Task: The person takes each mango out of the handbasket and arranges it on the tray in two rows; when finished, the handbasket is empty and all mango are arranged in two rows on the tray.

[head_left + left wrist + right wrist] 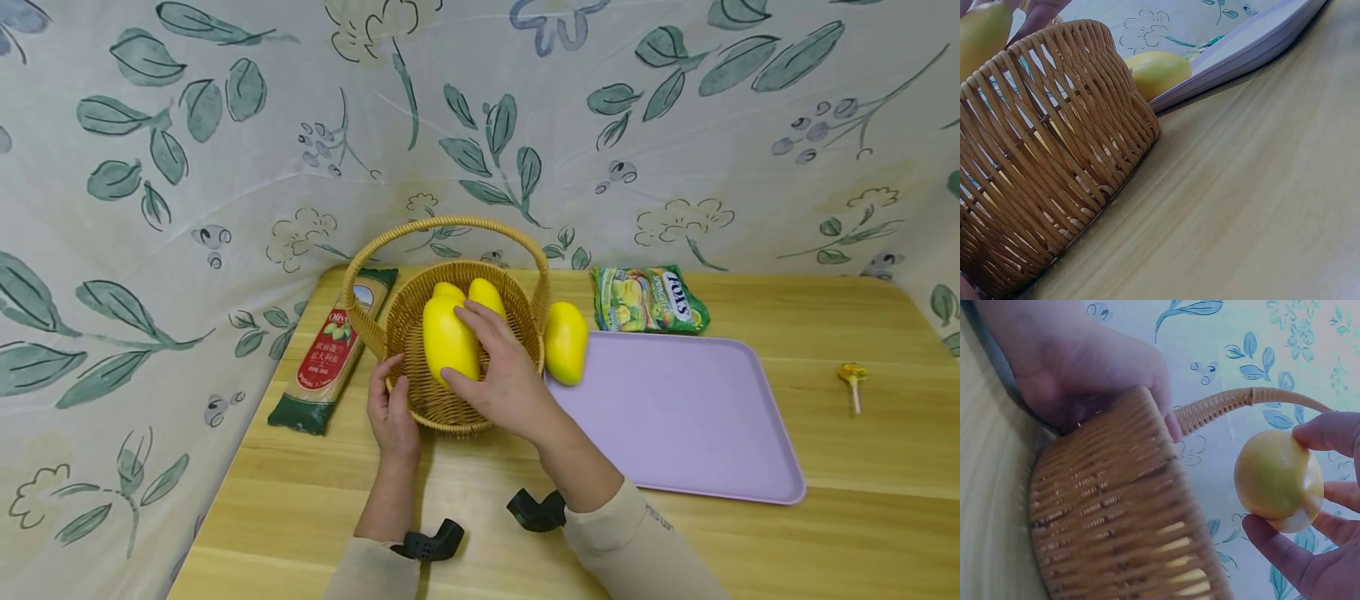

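A yellow mango (450, 342) is pinched between the thumb and fingers of my right hand (517, 387), over the wicker basket (405, 337). In the right wrist view this mango (1275, 478) is above the basket's rim, clear of its wall. My left hand (395, 425) grips the near left rim, fingers hooked over the edge. Two more mangoes (487, 296) lie inside the basket, partly hidden by the held one. Another mango (566, 343) sits just right of the basket, by the tray's corner; whether it touches the tray I cannot tell.
A lilac tray (682, 417) lies to the right of the basket. Behind it is a green FOX'S candy bag (648, 300), and a lollipop (853, 385) lies farther right. A pasta packet (330, 358) lies left of the basket, whose tall handle (450, 222) arches overhead.
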The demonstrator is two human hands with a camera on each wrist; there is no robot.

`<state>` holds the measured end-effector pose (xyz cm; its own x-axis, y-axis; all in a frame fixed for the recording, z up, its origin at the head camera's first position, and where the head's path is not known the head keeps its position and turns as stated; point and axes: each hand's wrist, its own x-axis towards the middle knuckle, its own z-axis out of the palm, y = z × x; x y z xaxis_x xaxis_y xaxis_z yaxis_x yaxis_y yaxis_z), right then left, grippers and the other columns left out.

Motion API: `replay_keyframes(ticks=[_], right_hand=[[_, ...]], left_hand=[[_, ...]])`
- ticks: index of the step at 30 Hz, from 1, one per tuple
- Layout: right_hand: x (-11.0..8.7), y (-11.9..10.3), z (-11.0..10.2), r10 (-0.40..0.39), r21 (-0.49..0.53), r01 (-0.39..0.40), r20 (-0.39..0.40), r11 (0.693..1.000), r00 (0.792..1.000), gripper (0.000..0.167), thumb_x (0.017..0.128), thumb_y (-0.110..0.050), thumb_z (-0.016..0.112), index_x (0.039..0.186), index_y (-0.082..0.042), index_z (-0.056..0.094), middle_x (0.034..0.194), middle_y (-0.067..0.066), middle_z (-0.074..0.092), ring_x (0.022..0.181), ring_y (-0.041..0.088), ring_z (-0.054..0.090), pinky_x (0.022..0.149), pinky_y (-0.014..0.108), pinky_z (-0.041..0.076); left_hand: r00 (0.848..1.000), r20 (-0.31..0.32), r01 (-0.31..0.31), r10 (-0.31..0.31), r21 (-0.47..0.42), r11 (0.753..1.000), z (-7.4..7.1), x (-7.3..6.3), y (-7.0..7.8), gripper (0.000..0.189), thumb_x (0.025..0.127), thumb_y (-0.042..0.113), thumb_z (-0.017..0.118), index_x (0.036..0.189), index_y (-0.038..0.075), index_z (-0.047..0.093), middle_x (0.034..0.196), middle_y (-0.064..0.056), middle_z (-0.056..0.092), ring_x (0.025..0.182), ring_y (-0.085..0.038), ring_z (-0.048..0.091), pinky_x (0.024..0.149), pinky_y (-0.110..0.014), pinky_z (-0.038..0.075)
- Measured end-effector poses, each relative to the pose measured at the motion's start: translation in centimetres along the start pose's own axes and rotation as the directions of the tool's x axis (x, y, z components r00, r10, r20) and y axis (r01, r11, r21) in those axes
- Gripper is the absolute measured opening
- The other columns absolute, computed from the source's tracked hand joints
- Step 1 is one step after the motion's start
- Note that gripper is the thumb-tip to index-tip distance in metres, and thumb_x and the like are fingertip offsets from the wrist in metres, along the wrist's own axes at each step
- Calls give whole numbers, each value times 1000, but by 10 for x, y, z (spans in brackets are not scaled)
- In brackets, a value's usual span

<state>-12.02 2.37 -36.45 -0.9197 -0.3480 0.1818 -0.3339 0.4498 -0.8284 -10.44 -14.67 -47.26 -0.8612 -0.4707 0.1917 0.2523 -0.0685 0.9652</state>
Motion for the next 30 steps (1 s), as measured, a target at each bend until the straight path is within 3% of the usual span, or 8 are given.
replay_keyframes(ticks=[6, 12, 18, 24, 30], right_hand=[[-19, 3, -20, -28, 36, 29, -33, 999, 999, 75, 88, -28, 79, 154, -24, 44, 165, -9, 31, 148, 26, 40, 107, 52, 49], [-40, 8, -38, -24, 78, 21, 32, 997, 999, 78, 88, -21, 80, 156, -22, 41, 166, -8, 29, 140, 24, 47, 91, 42, 56], [-51, 17, -61, 9, 32, -12, 103, 999, 995, 81, 90, -18, 78, 159, -23, 36, 167, -4, 29, 134, 29, 51, 92, 43, 56], [-55, 30, -88, 50, 31, -56, 161, 998, 986, 81, 87, -11, 79, 156, -26, 39, 160, 5, 35, 124, 36, 54, 90, 45, 58], [-62, 42, -112, 134, -17, -133, 175, 991, 975, 86, 85, -10, 81, 156, -26, 36, 156, 11, 32, 125, 45, 52, 88, 43, 60]], left_hand=[[1000, 11, 0, 0, -18, 1000, 0, 0, 1, 31, 102, 5, 43, 128, 4, 60, 148, -18, 48, 135, -20, 45, 108, -31, 43], [1000, 9, -4, 4, -30, 1000, 1, 1, 3, 35, 102, 5, 43, 132, -8, 53, 148, -21, 47, 135, -21, 44, 108, -28, 40], [1000, 21, -10, 11, -48, 999, 2, 3, 2, 34, 102, 4, 42, 132, -10, 51, 147, -22, 46, 137, -29, 43, 110, -33, 41], [1000, 13, -2, 2, -43, 999, 2, 2, 2, 32, 102, 2, 42, 129, -4, 57, 146, -21, 47, 137, -36, 42, 106, -29, 44], [1000, 7, 6, -6, -27, 1000, 0, 1, 1, 30, 102, 5, 43, 126, 9, 63, 147, -19, 48, 136, -28, 44, 107, -29, 43]])
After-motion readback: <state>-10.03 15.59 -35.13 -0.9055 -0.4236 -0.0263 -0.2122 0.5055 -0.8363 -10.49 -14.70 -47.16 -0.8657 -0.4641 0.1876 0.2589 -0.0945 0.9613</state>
